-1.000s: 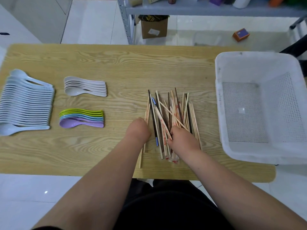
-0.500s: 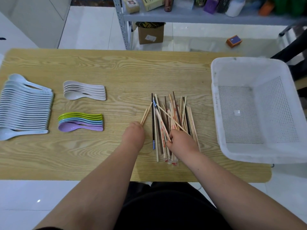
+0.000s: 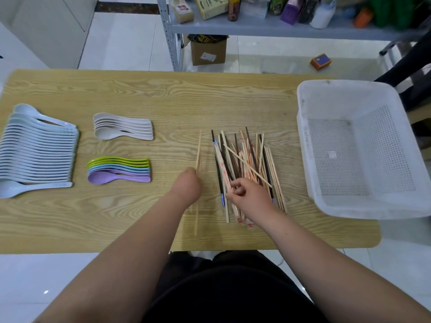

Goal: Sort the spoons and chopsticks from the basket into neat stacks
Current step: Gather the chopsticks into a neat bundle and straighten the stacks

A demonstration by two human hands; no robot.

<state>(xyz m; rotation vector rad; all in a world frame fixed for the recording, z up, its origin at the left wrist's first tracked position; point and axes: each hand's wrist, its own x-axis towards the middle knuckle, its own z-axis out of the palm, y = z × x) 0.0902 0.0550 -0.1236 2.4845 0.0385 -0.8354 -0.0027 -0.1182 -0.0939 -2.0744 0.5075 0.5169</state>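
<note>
A loose pile of chopsticks [image 3: 247,157], pale wood, dark and paper-wrapped, lies on the wooden table [image 3: 163,96] right of centre. My right hand [image 3: 249,197] sits on the pile's near end, and its fingertips pinch a wrapped chopstick there. My left hand [image 3: 186,186] is curled round a few pale wooden chopsticks [image 3: 198,150], held apart to the left of the pile and pointing away from me. To the left lie three spoon stacks: pale blue spoons [image 3: 39,150], white spoons [image 3: 123,127] and coloured spoons [image 3: 119,170].
A white perforated basket [image 3: 303,141] stands on the table's right end with nothing in it. Beyond the table are a metal shelf [image 3: 256,26] with bottles and boxes, a cardboard box [image 3: 208,52] and a small orange box [image 3: 321,61] on the floor.
My left hand has drawn the pale chopsticks leftward out of the pile and turned them straight. My right hand has stayed at the pile's near end, working its fingers.
</note>
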